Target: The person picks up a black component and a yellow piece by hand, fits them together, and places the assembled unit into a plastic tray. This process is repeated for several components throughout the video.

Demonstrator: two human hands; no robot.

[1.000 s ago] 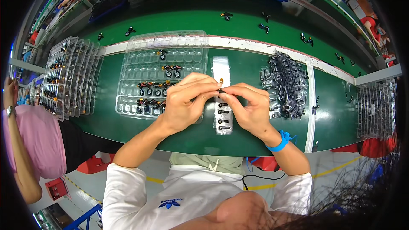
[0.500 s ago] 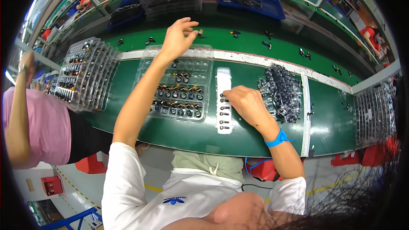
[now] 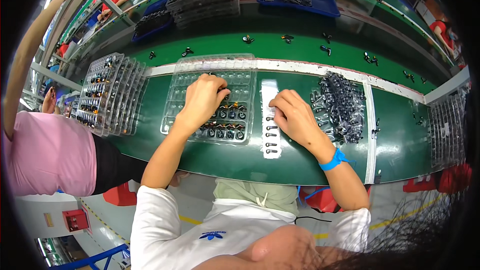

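Observation:
My left hand is over the clear plastic tray, its fingers and thumb curled together above the pockets. Whatever they pinch is hidden. Small black earpiece-like parts with orange bits fill pockets in the tray's nearer rows; my hand covers some of them. To the right, my right hand has its fingertips closed at the upper part of a white strip. Several small black stick-shaped pieces lie in a column down this strip. What the right fingertips hold, if anything, is too small to make out.
A heap of small bagged dark parts lies right of the strip, before a white divider. Loose parts sit on the green belt beyond. Filled trays stand at left, more trays at right. A co-worker in pink stands left.
My left hand has come back from above the belt to the tray, its fingers curling in. The right hand stays at the strip, its fingers slightly shifted. The co-worker's arm has risen.

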